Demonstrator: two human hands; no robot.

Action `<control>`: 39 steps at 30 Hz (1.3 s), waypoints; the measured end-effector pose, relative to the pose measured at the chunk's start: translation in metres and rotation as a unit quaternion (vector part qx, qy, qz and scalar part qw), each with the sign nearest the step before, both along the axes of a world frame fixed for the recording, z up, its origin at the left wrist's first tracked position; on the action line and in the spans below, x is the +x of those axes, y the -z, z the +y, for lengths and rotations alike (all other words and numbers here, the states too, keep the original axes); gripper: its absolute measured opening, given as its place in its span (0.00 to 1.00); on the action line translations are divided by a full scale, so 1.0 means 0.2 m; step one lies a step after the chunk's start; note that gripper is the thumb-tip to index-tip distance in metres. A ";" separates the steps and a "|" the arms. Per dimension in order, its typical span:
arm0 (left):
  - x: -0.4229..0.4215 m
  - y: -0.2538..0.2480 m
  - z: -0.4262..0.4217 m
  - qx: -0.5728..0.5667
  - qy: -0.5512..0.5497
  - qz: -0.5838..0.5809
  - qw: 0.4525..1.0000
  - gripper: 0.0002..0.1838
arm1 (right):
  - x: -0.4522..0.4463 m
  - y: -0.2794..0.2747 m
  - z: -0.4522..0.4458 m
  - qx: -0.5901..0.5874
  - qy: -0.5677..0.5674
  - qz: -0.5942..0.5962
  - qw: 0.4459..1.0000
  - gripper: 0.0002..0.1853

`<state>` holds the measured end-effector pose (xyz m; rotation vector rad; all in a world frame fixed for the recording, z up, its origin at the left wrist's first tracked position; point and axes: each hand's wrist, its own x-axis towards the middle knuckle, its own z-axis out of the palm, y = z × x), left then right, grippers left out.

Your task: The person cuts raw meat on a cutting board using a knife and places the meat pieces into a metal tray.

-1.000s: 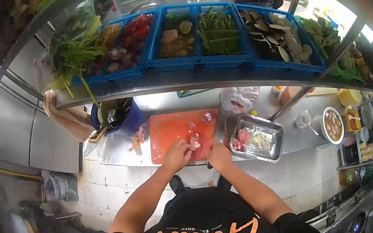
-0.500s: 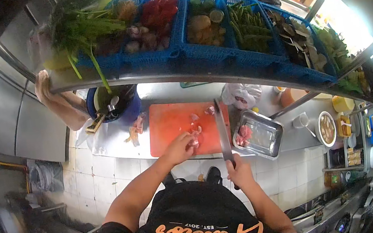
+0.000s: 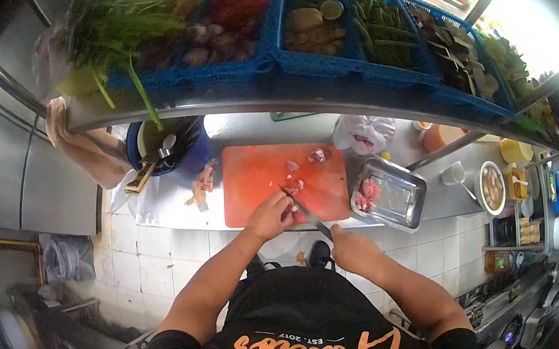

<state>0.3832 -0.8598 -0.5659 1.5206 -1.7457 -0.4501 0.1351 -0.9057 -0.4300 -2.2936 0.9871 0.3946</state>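
The orange-red cutting board (image 3: 244, 180) lies on the metal counter in front of me. My left hand (image 3: 271, 216) is closed near its front edge, fingers curled down on a small piece of meat that they mostly cover. My right hand (image 3: 354, 247) is wrapped round the handle of a long knife (image 3: 312, 219). The blade slants up and left, its tip beside my left fingers. Further back on the board are a dark pink chunk of meat (image 3: 317, 156) and small bits of meat (image 3: 292, 166). Pink meat pieces (image 3: 369, 193) sit in the metal tray (image 3: 407, 220) at right.
A blue bucket (image 3: 199, 151) with utensils stands left of the board, beside some meat scraps (image 3: 202, 185). A plastic bag (image 3: 371, 127) is behind the tray. Overhead, a shelf bears blue baskets (image 3: 277, 65) of vegetables. A white bowl (image 3: 489, 170) stands at right.
My right hand has swung the knife from upright at the board's right side to a slant toward my left hand. My left hand stays nearly in place.
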 end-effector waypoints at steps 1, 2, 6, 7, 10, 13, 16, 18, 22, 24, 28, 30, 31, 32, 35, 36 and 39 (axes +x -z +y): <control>0.00 0.00 -0.01 -0.010 0.004 -0.005 1.000 0.13 | 0.02 0.00 -0.01 0.002 -0.009 0.012 1.000 0.14; 0.01 0.01 -0.01 -0.021 0.009 -0.010 1.000 0.12 | 0.04 0.00 -0.02 0.004 -0.019 0.024 1.000 0.15; 0.01 0.04 -0.02 -0.009 0.021 -0.021 1.000 0.11 | 0.12 0.35 -0.08 -0.011 -0.043 0.002 0.999 0.15; 0.01 0.04 -0.02 -0.005 0.023 -0.020 1.000 0.11 | 0.12 0.60 -0.10 -0.032 -0.065 -0.015 0.997 0.14; 0.02 0.03 -0.02 0.006 0.032 -0.017 0.999 0.11 | 0.26 0.67 -0.10 -0.053 -0.018 -0.050 0.997 0.14; 0.02 0.01 -0.02 0.026 0.022 -0.019 0.999 0.11 | 0.28 0.56 -0.11 -0.058 -0.006 -0.085 0.995 0.15; -0.01 -0.03 0.01 0.043 -0.029 -0.001 0.999 0.12 | 0.09 0.56 -0.15 -0.094 -0.042 -0.122 0.987 0.17; -0.03 -0.02 0.03 0.001 -0.063 0.052 0.997 0.12 | -0.01 0.48 -0.19 -0.086 -0.013 -0.110 0.990 0.20; -0.09 -0.08 -0.01 -0.056 -0.061 -0.059 0.995 0.13 | -0.11 0.27 -0.16 -0.037 0.079 -0.074 0.993 0.25; -0.10 0.00 -0.06 -0.068 -0.023 -0.091 0.993 0.13 | -0.10 0.23 -0.15 -0.034 0.083 -0.072 0.993 0.26; -0.06 0.03 -0.12 -0.030 0.025 -0.055 0.998 0.11 | -0.09 0.24 -0.10 -0.046 0.051 -0.020 0.997 0.27; -0.04 -0.02 -0.10 -0.041 0.026 -0.052 0.997 0.10 | -0.05 0.19 -0.07 -0.038 0.020 0.001 0.999 0.24; -0.04 -0.03 -0.10 -0.028 0.021 -0.054 0.998 0.11 | -0.04 0.14 -0.07 -0.023 0.008 0.008 1.000 0.22; -0.04 -0.04 -0.10 -0.016 0.017 -0.055 0.998 0.11 | -0.02 0.08 -0.06 -0.008 -0.005 0.015 1.000 0.20; -0.05 -0.04 -0.09 0.003 0.006 -0.057 0.998 0.12 | 0.01 0.05 -0.05 0.004 -0.007 0.054 0.999 0.18; -0.05 -0.04 -0.09 0.006 0.001 -0.057 0.998 0.12 | 0.03 0.05 -0.05 0.018 0.001 0.062 0.998 0.17; -0.04 -0.01 -0.10 0.015 0.005 -0.051 0.999 0.12 | 0.10 0.08 -0.07 0.036 0.010 0.056 0.998 0.16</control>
